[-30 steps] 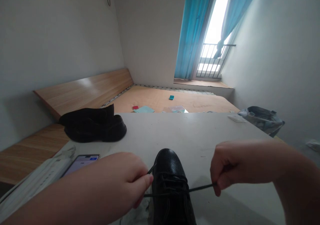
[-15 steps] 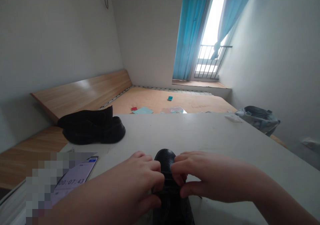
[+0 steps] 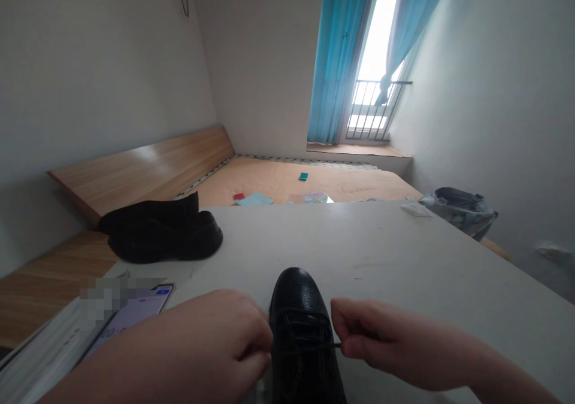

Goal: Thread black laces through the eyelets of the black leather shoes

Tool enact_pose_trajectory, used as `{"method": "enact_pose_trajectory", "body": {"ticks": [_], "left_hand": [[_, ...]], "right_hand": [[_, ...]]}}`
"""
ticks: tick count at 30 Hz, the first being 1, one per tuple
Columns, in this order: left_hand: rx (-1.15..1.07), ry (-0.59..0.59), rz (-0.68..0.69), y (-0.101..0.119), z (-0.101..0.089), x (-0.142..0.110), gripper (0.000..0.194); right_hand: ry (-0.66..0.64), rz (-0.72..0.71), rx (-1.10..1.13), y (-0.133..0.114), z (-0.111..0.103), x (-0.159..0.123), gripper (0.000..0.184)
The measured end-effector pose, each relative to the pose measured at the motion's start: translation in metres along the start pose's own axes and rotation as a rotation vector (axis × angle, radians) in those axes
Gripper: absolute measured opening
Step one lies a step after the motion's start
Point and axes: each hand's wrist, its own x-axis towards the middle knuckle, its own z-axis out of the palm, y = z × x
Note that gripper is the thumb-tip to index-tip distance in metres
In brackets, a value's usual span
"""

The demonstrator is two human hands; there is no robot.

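A black leather lace-up shoe (image 3: 300, 290) rests on the white table in front of me, toe pointing away. My right hand (image 3: 359, 338) is closed just right of it, pinching a dark shoelace (image 3: 336, 345) between thumb and fingers. This short stretch of lace is pulled sideways from the shoe's lacing. My left hand (image 3: 247, 338) is closed against the shoe's left side, where a lace line crosses the shoe toward it. The lace end inside the left fingers is hidden by the hand.
More black footwear (image 3: 166, 230) lies at the table's far left. A phone (image 3: 130, 317) is by my left forearm. A small white packet (image 3: 415, 210) sits near the right edge of the table (image 3: 350, 242), with a grey bag-lined bin (image 3: 467, 206) beyond. Behind is a bed (image 3: 269, 170).
Both hands held the lace stretched wide, then came together over the lacing with fingers partly spread. Now they are apart again on either side of the shoe, closed, the right one nearer than before.
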Motion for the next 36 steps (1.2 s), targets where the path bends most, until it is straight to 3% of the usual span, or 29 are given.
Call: {"method": "enact_pose_trajectory", "body": {"ticks": [4,8,12,14,15,17,20,24,26,33,36], "left_hand": [[-0.107,0.025,-0.080,0.003,-0.006,0.007,0.033],[-0.181,0.101,-0.100,0.008,-0.007,0.021,0.044],[0.178,0.168,-0.108,0.003,0.000,0.028,0.029],[0.234,0.151,-0.081,0.000,0.000,0.026,0.017],[0.221,0.140,-0.066,-0.001,-0.001,0.024,0.012],[0.131,0.082,-0.033,-0.001,-0.003,0.021,0.006],[-0.159,-0.103,0.015,0.003,-0.004,0.023,0.008],[-0.531,-0.229,0.073,0.008,0.004,0.034,0.030],[-0.638,-0.199,0.073,0.010,0.010,0.036,0.034],[-0.781,0.190,-0.080,0.019,0.048,0.020,0.046],[-0.973,0.218,-0.213,0.013,0.064,0.015,0.053]], "right_hand": [[0.137,-0.092,0.089,0.002,0.009,-0.011,0.009],[0.285,-0.273,-0.210,0.000,0.021,-0.023,0.020],[0.777,-0.446,-0.724,0.013,0.041,-0.011,0.031],[1.016,-0.479,-0.826,0.018,0.050,0.000,0.030],[1.073,-0.481,-0.783,0.019,0.053,0.006,0.030],[1.051,-0.442,-0.541,0.015,0.056,0.014,0.028],[0.795,-0.316,-0.051,0.007,0.054,0.020,0.017],[0.475,-0.219,0.315,0.001,0.050,0.020,0.042],[0.415,-0.200,0.364,0.000,0.048,0.018,0.043],[0.361,-0.292,0.241,0.005,0.046,0.012,0.042],[0.358,-0.287,0.252,0.014,0.045,0.011,0.044]]}}
